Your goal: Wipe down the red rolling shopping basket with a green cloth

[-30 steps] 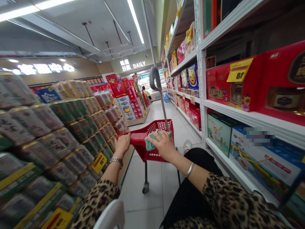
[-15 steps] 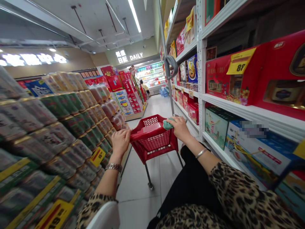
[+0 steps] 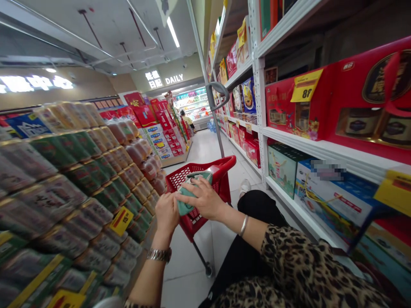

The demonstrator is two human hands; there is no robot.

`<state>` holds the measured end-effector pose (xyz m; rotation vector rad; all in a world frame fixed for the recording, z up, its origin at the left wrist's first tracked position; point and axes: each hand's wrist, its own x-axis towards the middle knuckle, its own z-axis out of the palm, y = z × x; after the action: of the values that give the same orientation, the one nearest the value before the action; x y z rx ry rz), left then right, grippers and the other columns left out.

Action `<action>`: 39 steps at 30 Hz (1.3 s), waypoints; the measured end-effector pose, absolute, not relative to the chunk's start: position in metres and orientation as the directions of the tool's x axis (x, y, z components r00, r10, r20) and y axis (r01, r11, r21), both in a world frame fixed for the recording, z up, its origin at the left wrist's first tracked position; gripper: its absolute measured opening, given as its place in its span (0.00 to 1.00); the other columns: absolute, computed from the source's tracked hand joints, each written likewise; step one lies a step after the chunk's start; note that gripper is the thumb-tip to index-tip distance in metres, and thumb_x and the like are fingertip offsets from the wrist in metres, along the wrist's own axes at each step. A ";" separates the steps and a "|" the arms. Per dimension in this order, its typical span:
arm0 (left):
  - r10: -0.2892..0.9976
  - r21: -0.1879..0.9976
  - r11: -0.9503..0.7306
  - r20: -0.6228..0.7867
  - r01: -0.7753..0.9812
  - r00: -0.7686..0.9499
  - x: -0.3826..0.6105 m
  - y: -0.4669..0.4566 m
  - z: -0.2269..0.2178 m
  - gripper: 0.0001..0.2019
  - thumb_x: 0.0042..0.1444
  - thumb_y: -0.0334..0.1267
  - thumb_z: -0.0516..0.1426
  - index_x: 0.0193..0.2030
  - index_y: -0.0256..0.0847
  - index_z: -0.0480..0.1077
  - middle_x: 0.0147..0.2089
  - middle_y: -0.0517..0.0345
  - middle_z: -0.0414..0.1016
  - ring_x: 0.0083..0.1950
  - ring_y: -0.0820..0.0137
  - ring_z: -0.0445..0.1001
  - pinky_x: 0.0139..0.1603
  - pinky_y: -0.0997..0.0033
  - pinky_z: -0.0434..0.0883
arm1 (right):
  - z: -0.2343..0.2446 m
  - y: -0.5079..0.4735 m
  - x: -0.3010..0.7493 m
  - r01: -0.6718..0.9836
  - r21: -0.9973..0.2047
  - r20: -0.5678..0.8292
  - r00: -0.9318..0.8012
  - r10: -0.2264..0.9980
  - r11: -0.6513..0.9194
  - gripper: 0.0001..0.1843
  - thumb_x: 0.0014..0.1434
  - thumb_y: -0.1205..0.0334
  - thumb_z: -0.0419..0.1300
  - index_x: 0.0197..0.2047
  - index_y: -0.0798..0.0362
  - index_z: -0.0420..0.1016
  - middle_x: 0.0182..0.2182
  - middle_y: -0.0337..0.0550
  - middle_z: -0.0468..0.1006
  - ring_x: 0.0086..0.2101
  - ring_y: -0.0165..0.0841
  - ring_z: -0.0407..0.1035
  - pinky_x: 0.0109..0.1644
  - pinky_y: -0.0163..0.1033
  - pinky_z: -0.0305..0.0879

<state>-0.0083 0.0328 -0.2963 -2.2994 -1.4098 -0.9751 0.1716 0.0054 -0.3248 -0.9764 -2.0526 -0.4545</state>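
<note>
A small red shopping cart (image 3: 221, 184) with a perforated plastic basket stands in front of me. My left hand (image 3: 167, 211) is closed at the left end of its handle rim. My right hand (image 3: 205, 199) presses a pale green cloth (image 3: 186, 206) against the rim, close beside the left hand; its fingers are somewhat spread over the bunched cloth. Both hands hide much of the rim between them. The bare right end of the red rim curves up past the right hand.
Stacked canned-drink packs (image 3: 73, 188) line the left. White shelving (image 3: 257, 85) with red gift boxes (image 3: 298, 102) runs along the right. A grey pole with a loop (image 3: 218, 96) rises behind the cart. A person (image 3: 187, 119) is farther down the tiled aisle (image 3: 205, 147).
My right hand has carried the green cloth leftward along the cart's rim, from its right end to beside my left hand. The cart has turned, its right side swinging nearer the upper right.
</note>
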 end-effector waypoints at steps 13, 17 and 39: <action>0.636 -0.016 -0.405 0.714 0.914 0.294 0.004 -0.024 -0.298 0.23 0.68 0.41 0.43 0.22 0.45 0.65 0.25 0.52 0.72 0.32 0.63 0.70 0.40 0.64 0.64 | -0.316 -0.003 0.250 0.784 -0.155 0.755 -0.299 0.584 0.601 0.36 0.61 0.39 0.63 0.68 0.43 0.67 0.70 0.52 0.61 0.67 0.53 0.55 0.70 0.68 0.43; 0.629 -0.043 -0.378 0.721 0.925 0.291 0.017 -0.033 -0.299 0.24 0.68 0.41 0.42 0.23 0.44 0.68 0.25 0.51 0.72 0.32 0.63 0.70 0.40 0.63 0.63 | -0.302 0.018 0.262 0.787 -0.391 0.714 -0.068 0.697 0.477 0.22 0.73 0.52 0.48 0.59 0.45 0.77 0.65 0.51 0.70 0.62 0.46 0.64 0.69 0.65 0.49; 0.562 -0.156 -0.483 0.699 0.862 0.442 0.028 -0.052 -0.291 0.23 0.71 0.40 0.41 0.28 0.43 0.69 0.27 0.55 0.73 0.32 0.63 0.72 0.40 0.63 0.64 | -0.303 0.016 0.279 0.574 -0.237 0.832 -0.297 0.469 0.784 0.22 0.68 0.56 0.55 0.63 0.51 0.72 0.64 0.54 0.70 0.63 0.43 0.65 0.68 0.55 0.59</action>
<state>0.0277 -0.0521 -0.2912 -2.1985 -1.1933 -0.7957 0.2788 0.0161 -0.3032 -0.7859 -1.9466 -0.1278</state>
